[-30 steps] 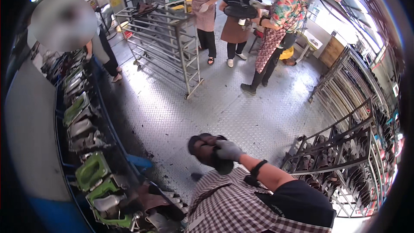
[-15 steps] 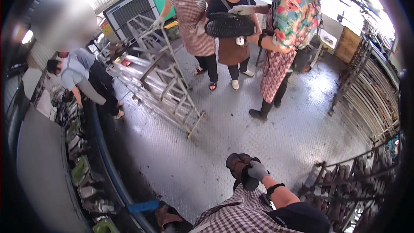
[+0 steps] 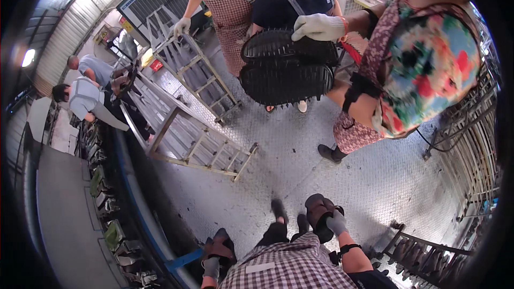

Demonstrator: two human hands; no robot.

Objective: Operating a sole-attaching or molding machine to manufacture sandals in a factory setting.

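Observation:
In my right hand (image 3: 337,223), gloved in grey, is a brown sandal (image 3: 318,207) with a dark sole, held out in front of my checked apron (image 3: 289,262). My left hand (image 3: 211,268), also gloved, grips another brown sandal (image 3: 219,246) beside the blue rail at lower left; its fingers are partly hidden by the shoe. Before me, a co-worker in a flowered top holds a pair of black soles (image 3: 289,81) with a studded tread. That person's white-gloved hand (image 3: 319,27) rests on the upper sole.
Metal ladder-like racks (image 3: 203,152) stand at centre left. A conveyor line with shoe moulds (image 3: 110,203) runs along a blue rail (image 3: 184,258). A low rack of shoes (image 3: 423,254) is at lower right, curved metal racks (image 3: 460,150) at right. Two workers bend over the line far left.
I have come closer to the co-workers. The black soles now show as a pair and look larger. My left hand's sandal has risen further into view; the right one has shifted rightward.

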